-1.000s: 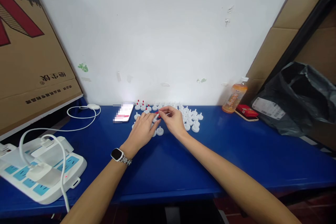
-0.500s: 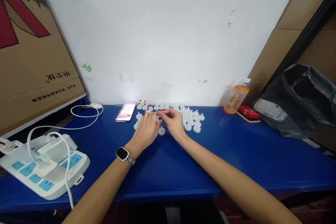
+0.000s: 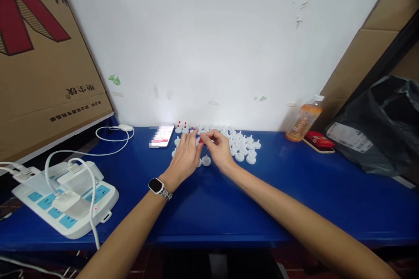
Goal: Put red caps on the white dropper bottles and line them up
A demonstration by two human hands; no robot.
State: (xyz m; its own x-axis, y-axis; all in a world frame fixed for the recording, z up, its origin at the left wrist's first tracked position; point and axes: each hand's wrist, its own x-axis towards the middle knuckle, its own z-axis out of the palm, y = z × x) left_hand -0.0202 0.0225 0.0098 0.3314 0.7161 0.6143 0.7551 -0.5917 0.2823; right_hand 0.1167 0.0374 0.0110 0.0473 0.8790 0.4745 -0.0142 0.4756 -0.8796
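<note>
My right hand (image 3: 218, 149) pinches a small red tip cap (image 3: 200, 141) between thumb and fingertips. Close against it, my left hand (image 3: 186, 156), a watch on its wrist, is closed on a white nozzle cap, mostly hidden by the fingers. Both hands meet above the blue table. Just below them a white nozzle cap (image 3: 206, 161) stands upright. To the right spread several more white nozzle caps (image 3: 251, 157), spouts up. Behind my left hand, near the wall, stand several white caps with red tips (image 3: 185, 127). Others are partly covered by my hands.
A lit phone (image 3: 163, 135) lies left of the caps. A power strip (image 3: 70, 202) with white cables occupies the table's left side. On the right are an orange drink bottle (image 3: 304, 118), a red box (image 3: 319, 139) on another phone and a black plastic bag (image 3: 376, 126). A carton (image 3: 49, 69) leans at left.
The view has shifted slightly, so everything sits a little further right. My hands stay together; the right fingertips have moved slightly apart from the left fingers, showing the red tip cap.
</note>
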